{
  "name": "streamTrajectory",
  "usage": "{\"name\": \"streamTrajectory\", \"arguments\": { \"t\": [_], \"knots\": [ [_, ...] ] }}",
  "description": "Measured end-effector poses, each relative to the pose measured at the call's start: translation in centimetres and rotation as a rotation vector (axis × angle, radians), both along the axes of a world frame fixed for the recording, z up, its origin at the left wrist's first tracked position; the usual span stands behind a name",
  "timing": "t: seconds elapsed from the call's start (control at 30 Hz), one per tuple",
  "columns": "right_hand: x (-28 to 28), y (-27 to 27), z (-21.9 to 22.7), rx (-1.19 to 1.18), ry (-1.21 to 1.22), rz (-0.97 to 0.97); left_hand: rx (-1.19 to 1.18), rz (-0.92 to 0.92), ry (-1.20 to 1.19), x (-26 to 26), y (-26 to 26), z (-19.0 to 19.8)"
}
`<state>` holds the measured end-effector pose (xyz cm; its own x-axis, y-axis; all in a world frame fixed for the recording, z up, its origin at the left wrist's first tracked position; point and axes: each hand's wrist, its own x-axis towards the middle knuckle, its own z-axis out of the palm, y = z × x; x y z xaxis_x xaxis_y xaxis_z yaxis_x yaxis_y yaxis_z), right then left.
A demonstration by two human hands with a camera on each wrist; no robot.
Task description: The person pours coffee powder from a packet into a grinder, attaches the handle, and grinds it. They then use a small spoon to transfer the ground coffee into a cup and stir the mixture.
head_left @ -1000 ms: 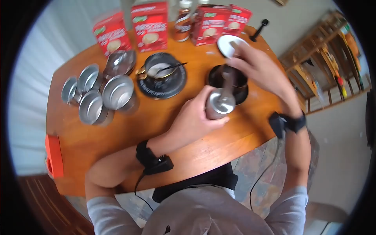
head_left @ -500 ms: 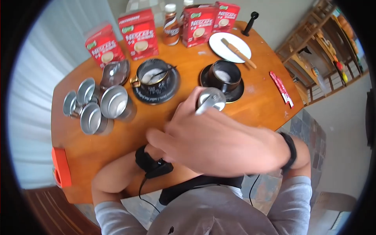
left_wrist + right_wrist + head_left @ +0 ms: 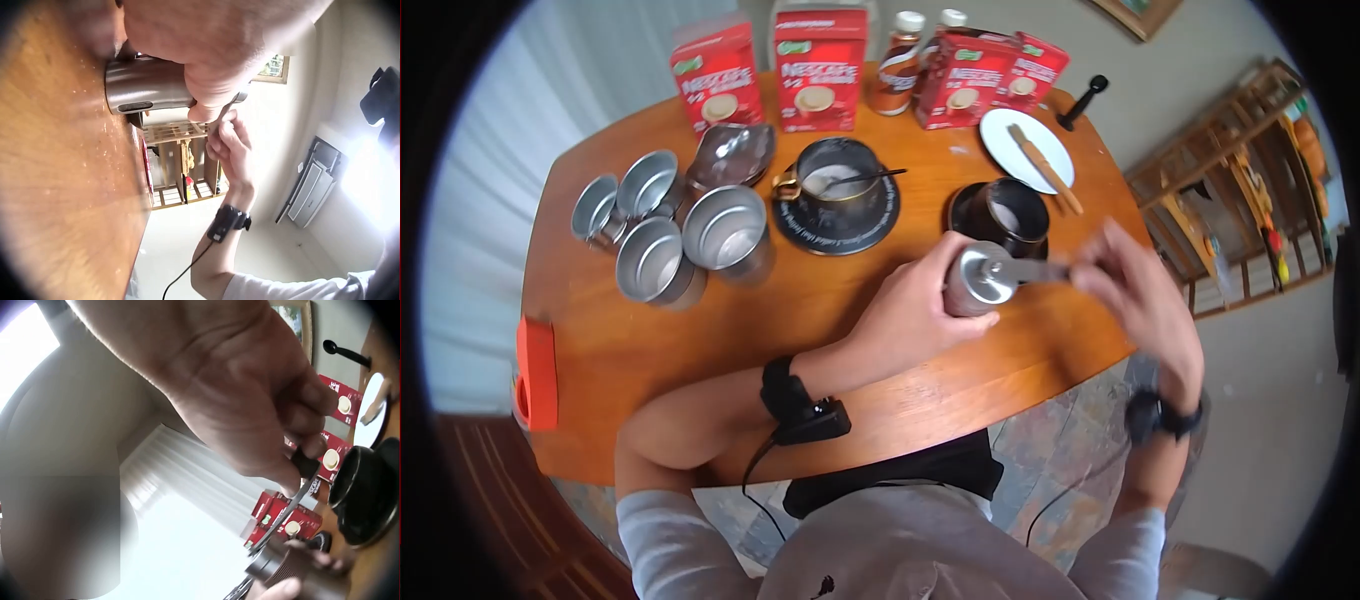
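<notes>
My left hand (image 3: 905,305) is wrapped around a silver hand coffee grinder (image 3: 975,290), which stands upright close over the table's front part. In the left wrist view, the grinder's body (image 3: 150,87) shows a dark oval slot near its base. A flat metal crank (image 3: 1035,271) points right from the grinder's top. My right hand (image 3: 1135,295), blurred, pinches the crank's dark knob (image 3: 305,464) between curled fingers and thumb. Just behind the grinder stands a black cup (image 3: 1022,240) on a dark saucer, white inside. Another black cup (image 3: 840,210) with a gold handle holds a dark spoon (image 3: 870,178).
Several metal cups (image 3: 725,240) and a brown glass dish (image 3: 730,160) stand on the left. Red Nescafé boxes (image 3: 820,75) and bottles (image 3: 895,75) line the back. A white plate (image 3: 1000,140) carries a wooden-handled brush (image 3: 1045,170). Beyond it is a black scoop (image 3: 1083,103).
My right hand has swung the crank round, from the far side, across toward my body, and now out to the right. The left hand keeps its grip on the grinder.
</notes>
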<state>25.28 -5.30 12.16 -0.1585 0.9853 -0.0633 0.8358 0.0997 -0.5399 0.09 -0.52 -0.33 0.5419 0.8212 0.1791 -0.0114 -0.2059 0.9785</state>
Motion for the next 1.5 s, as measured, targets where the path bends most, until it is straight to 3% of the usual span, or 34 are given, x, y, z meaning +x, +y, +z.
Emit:
{"name": "streamTrajectory", "arguments": {
  "t": [0.07, 0.13, 0.2, 0.3, 0.43, 0.53, 0.6, 0.67, 0.73, 0.8, 0.93, 1.0, 1.07, 1.13, 1.2, 1.23, 1.3, 1.33, 1.43, 1.5],
  "knots": [
    [-1.9, -4.5, 1.2, -0.169, 0.043, -0.056, -0.026, -0.015, -0.004, -0.1, 0.0, 0.3],
    [-4.5, -6.3, 1.7, -0.05, -0.062, 0.327, 0.011, -0.018, -0.031, -0.1, 0.0, 0.1],
    [-8.2, -6.3, 1.0, 0.174, -0.118, 0.513, 0.042, 0.022, -0.036, 0.2, -0.1, -0.5],
    [-12.6, -3.9, 0.4, 0.279, -0.17, 0.627, -0.154, -0.026, -0.027, 0.2, -0.5, 0.9],
    [-15.5, 3.9, -1.7, 0.416, -0.162, 0.723, 0.017, -0.023, -0.192, 0.3, -0.1, -3.1],
    [-14.5, 9.5, -2.2, 0.49, -0.167, 0.541, 0.123, -0.068, -0.038, 0.5, 0.7, -1.5],
    [-11.4, 10.9, -1.1, 0.351, -0.191, 0.422, 0.019, 0.018, 0.012, 0.2, -0.1, 0.3],
    [-7.1, 11.8, -2.7, 0.432, -0.127, 0.324, 0.054, 0.029, 0.072, 0.0, 0.0, 0.4],
    [-3.5, 9.9, -1.8, 0.25, -0.019, 0.218, 0.034, 0.021, 0.057, 0.0, 0.0, 0.3],
    [-0.9, 6.3, -2.0, 0.214, 0.06, 0.13, -0.003, -0.002, 0.012, -0.2, 0.0, 0.3],
    [-2.0, -2.3, 1.8, -0.072, -0.153, -0.044, -0.019, -0.015, 0.012, -0.1, 0.1, 0.3],
    [-3.1, -5.7, 1.8, -0.076, -0.076, 0.119, 0.053, 0.015, -0.039, 0.2, 0.1, -0.5],
    [-5.4, -6.2, 1.1, 0.04, -0.102, 0.45, 0.065, 0.012, -0.029, 0.1, 0.2, -0.6],
    [-8.8, -5.5, 0.5, 0.189, -0.088, 0.601, 0.037, 0.03, 0.011, 0.2, 0.0, -0.5],
    [-12.0, -3.7, 0.4, 0.178, -0.129, 0.664, -0.109, -0.026, -0.032, 0.3, -0.1, -0.2],
    [-13.1, -2.3, -1.1, 0.326, -0.103, 0.683, -0.108, -0.076, -0.012, -0.5, -0.4, 1.7],
    [-15.3, 1.3, -1.1, 0.252, -0.086, 0.678, -0.031, -0.11, -0.345, -0.6, -0.3, -2.2],
    [-16.1, 3.1, 0.4, 0.027, -0.093, 0.643, 0.06, -0.09, -0.234, -0.4, -0.1, -2.8],
    [-15.2, 7.8, -1.8, 0.385, -0.113, 0.536, 0.336, -0.037, 0.086, 0.3, 0.7, -3.3],
    [-13.4, 10.2, -1.7, 0.438, -0.161, 0.431, 0.171, -0.007, 0.004, 0.4, 0.4, -0.8]
  ]
}}
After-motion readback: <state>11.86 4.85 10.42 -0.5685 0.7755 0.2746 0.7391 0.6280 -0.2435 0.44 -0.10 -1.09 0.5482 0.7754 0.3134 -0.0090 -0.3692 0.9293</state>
